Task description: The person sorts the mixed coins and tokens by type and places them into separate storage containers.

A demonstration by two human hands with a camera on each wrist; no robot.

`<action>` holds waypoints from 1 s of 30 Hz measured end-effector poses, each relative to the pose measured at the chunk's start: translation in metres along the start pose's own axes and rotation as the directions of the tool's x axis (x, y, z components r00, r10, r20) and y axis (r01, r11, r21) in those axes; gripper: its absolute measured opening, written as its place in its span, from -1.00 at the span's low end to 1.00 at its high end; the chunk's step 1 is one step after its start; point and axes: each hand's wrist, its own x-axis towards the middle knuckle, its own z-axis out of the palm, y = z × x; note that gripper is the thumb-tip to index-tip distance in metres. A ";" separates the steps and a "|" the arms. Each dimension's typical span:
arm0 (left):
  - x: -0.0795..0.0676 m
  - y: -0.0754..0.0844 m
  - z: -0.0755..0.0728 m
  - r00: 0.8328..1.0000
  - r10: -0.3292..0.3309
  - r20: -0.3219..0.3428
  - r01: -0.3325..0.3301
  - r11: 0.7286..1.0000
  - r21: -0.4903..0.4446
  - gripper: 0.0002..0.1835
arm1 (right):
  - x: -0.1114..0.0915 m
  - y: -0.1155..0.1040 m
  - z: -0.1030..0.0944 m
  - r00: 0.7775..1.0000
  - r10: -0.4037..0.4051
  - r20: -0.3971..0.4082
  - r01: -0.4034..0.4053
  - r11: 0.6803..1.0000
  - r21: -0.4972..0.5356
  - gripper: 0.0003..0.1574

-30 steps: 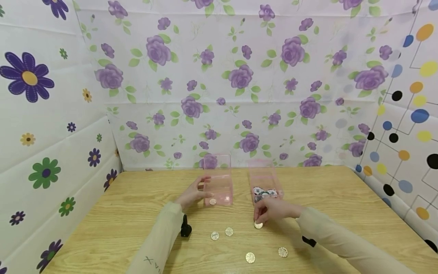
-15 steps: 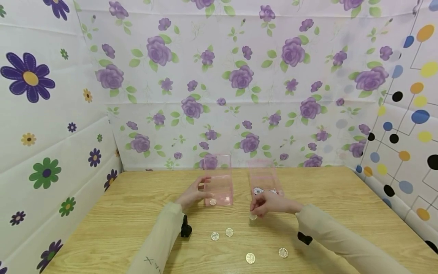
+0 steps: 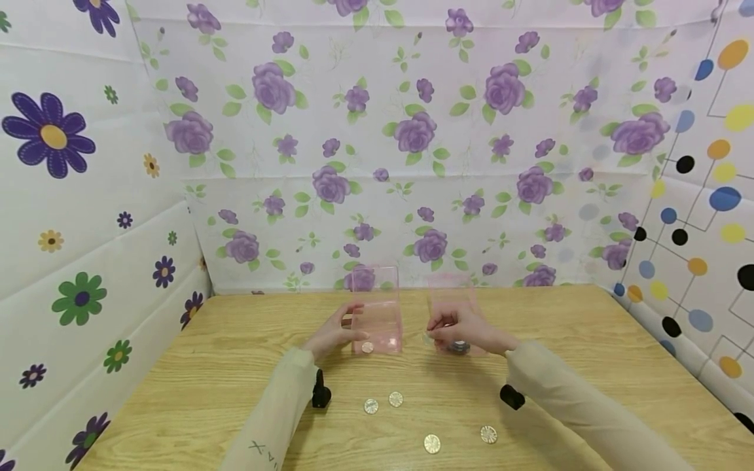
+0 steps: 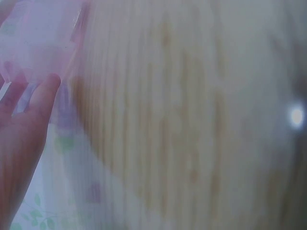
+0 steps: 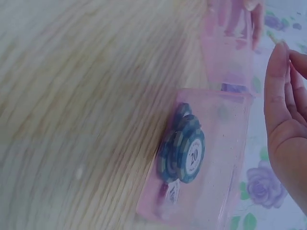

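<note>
My left hand point(image 3: 332, 335) holds the left side of an open, see-through pink plastic box point(image 3: 377, 315), thumb at the front and fingers farther back. A gold coin point(image 3: 368, 347) lies inside, near that box's front. Just right of the box, my right hand point(image 3: 468, 330) pinches another coin point(image 3: 427, 338) above the table; in the right wrist view only its thin gold edge point(image 5: 273, 37) shows at the fingertips. Beneath this hand stands a second pink box point(image 5: 220, 124) with several poker chips point(image 5: 184, 151), one marked 20. In the left wrist view the left hand's fingertips touch the box point(image 4: 43, 43).
Several loose gold coins lie on the wooden table point(image 3: 265, 392) toward me: one coin point(image 3: 370, 406) beside another coin point(image 3: 396, 399), then a nearer coin point(image 3: 432, 444) and one coin point(image 3: 488, 434) to the right. Behind hangs a floral cloth point(image 3: 377, 222).
My right hand has lifted the coin from the table and carried it forward and slightly left, to the gap between the two boxes. The left hand stays where it was.
</note>
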 end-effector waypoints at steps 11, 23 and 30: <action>0.002 -0.004 -0.002 1.000 -0.017 -0.006 0.017 1.000 -0.016 -0.27 | 0.014 -0.009 0.003 0.980 0.096 -0.174 -0.091 0.995 0.038 -0.70; 0.002 -0.002 -0.002 1.000 -0.019 -0.014 0.019 1.000 0.006 -0.28 | 0.044 0.022 0.000 0.952 0.116 -0.282 -0.078 0.987 0.142 -0.66; 0.002 -0.003 -0.002 1.000 -0.026 -0.015 0.026 1.000 -0.016 -0.26 | 0.050 0.004 0.013 0.956 0.158 -0.246 -0.094 0.963 0.252 -0.57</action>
